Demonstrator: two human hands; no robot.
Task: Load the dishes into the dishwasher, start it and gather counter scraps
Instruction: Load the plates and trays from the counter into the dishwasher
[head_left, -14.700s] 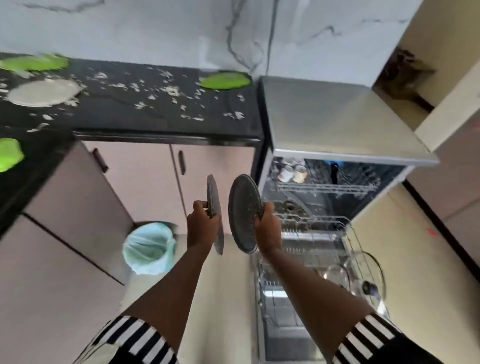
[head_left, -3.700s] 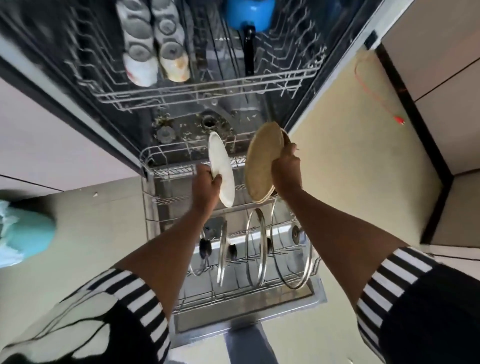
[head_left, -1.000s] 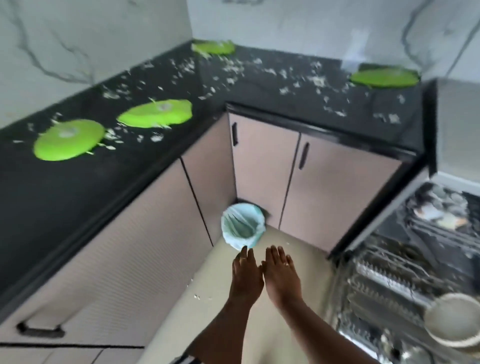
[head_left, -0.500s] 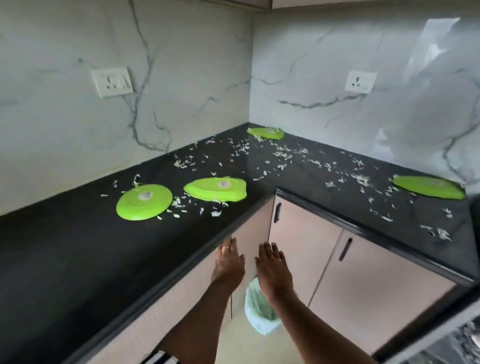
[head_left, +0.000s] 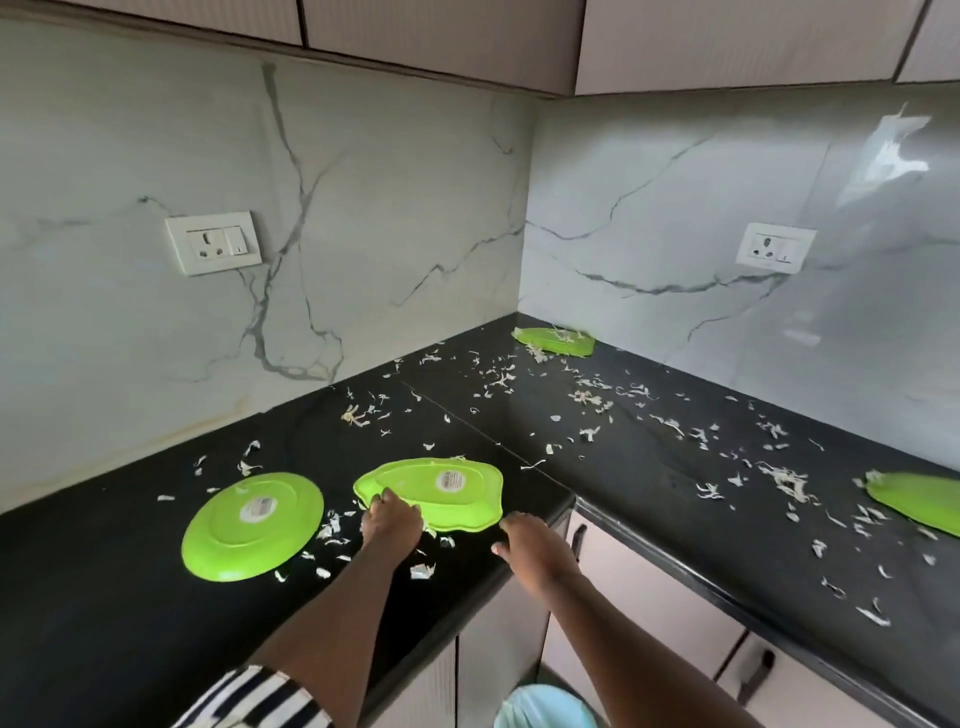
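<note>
The left hand (head_left: 390, 522) reaches over the black bench (head_left: 104, 597) and grips the near left rim of the wavy-edged green plate (head_left: 441, 491), fingers curled over the edge; the thumb is hidden. That plate lies upside down near the front edge of the bench, a white sticker on its base. The right hand (head_left: 535, 543) is at the bench's front edge, just beside the plate's near right rim, fingers loosely bent and holding nothing; whether it touches the plate I cannot tell. A black-and-white striped sleeve (head_left: 249, 696) shows on the left arm.

Just left of the wavy plate lies a round green plate (head_left: 252, 525), also upside down and stickered, apart from the hands. A third green plate (head_left: 553, 342) sits far back in the corner against the marble wall, and a fourth green plate (head_left: 919, 506) is cut off by the right edge of the view. Pale shredded scraps (head_left: 587, 397) are strewn across the bench, thickest between the corner and the right side, with some lying around and between the two near plates.

A socket plate (head_left: 213, 242) is set in the left wall and another socket (head_left: 775, 248) in the right wall. Below the bench are pale cupboard doors, one with a dark handle (head_left: 578, 540), and a bin with a light blue liner (head_left: 545, 706) stands on the floor.
</note>
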